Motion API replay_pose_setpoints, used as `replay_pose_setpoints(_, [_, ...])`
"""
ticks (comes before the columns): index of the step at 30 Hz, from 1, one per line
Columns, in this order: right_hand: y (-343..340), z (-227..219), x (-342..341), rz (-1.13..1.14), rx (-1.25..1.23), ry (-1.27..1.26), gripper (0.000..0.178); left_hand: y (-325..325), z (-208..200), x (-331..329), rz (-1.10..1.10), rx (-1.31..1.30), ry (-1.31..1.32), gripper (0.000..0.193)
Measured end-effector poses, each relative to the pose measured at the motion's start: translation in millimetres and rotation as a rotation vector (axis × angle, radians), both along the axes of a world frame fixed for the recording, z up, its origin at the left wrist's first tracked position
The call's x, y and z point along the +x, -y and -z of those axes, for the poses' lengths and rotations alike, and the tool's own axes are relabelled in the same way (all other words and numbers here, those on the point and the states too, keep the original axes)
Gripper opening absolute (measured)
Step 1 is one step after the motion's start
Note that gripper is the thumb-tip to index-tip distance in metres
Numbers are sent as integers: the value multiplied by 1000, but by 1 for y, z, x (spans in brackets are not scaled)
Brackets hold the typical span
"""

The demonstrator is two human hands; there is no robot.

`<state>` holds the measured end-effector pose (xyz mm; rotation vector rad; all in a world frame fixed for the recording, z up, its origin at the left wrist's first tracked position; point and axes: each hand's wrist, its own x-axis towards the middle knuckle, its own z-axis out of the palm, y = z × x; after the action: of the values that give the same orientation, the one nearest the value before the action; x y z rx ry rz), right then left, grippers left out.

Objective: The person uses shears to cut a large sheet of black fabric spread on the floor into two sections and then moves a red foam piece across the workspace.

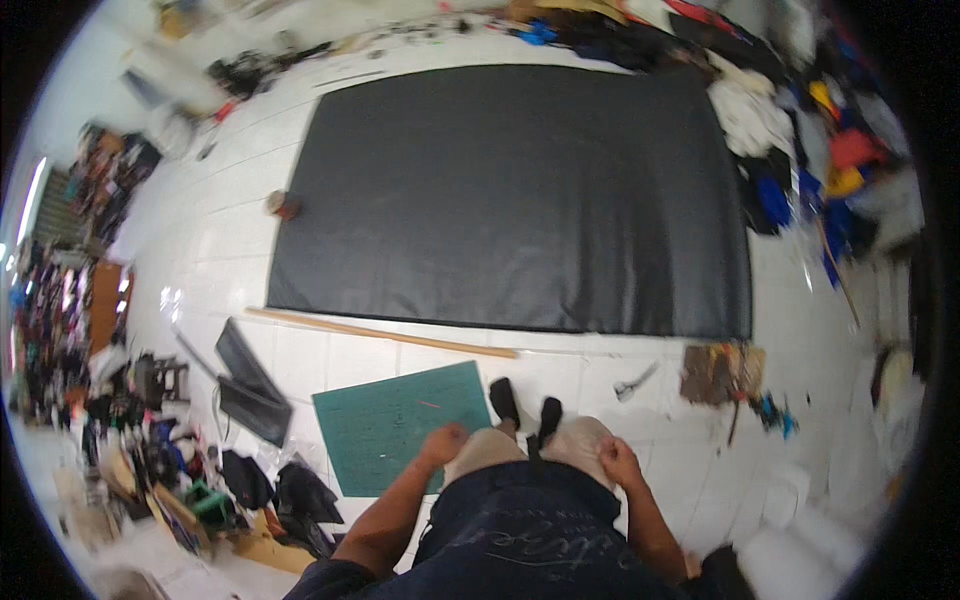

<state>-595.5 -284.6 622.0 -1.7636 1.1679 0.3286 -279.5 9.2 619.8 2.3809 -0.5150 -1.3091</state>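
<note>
My left hand (444,446) is closed at the outer side of my left thigh, over the green cutting mat (365,420); whatever its fingers hold, if anything, is hidden. Against the other thigh, the fingers of my right hand (619,462) are bent in on the beige trousers (580,445) and appear to pinch the cloth. A large black sheet (510,200), smooth like vinyl or leather, lies spread on the floor ahead of my feet. Between it and the mat is a long wooden stick (385,333). Scissors (636,383) lie right of my feet.
A round can or roll (283,205) rests at the sheet's left edge. Folded black material (250,385) lies left of the mat. At the right are a stained brown board (722,374) and piled coloured cloth (850,150). Clutter (200,500) crowds the lower left.
</note>
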Motion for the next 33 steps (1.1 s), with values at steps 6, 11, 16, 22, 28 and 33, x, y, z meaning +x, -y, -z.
replay_pose_setpoints(6, [8, -27, 39, -625, -10, -124, 37, 55, -60, -28, 211, 206, -77, 42])
replay_pose_setpoints(11, [35, 1, 51, -713, 410, -148, 34, 8, -13, -39, 505, 62, -480, 34])
replay_pose_setpoints(16, [47, 73, 107, -783, 482, -78, 27, 57, -13, -19, 450, 121, -706, 35])
replay_pose_setpoints(22, [106, 231, 150, -656, 380, 129, 19, 138, 114, 33, 510, 95, -723, 38])
replay_pose_setpoints(28, [229, 433, 204, -827, -414, 136, 48, 79, 404, 172, -205, -184, 404, 44])
replay_pose_setpoints(33, [211, 551, 173, -826, -437, 188, 67, 22, 522, 181, -96, -71, 449, 62])
